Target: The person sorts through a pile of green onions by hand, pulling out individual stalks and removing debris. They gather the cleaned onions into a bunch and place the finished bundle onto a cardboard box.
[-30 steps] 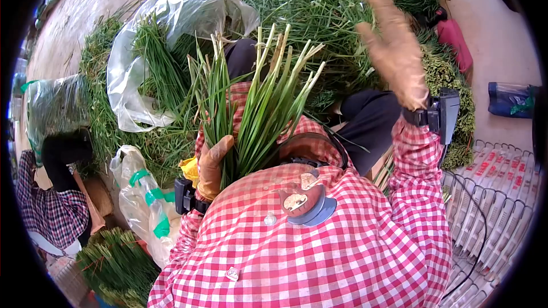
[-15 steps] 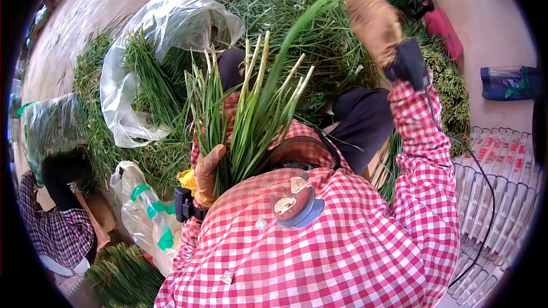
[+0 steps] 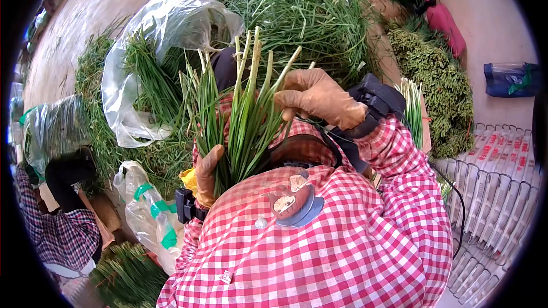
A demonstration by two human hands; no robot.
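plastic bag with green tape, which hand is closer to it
Left. The left hand grips the base of the stalk bundle right beside the taped bag; the right hand touches the bundle's upper stalks, on the far side from the bag.

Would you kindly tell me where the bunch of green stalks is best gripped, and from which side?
Grip the bunch of green stalks low, at its narrow base, where the left hand wraps it: there the stalks lie tight together, while the tops fan apart. Come from the side, fingers around the upright bundle.
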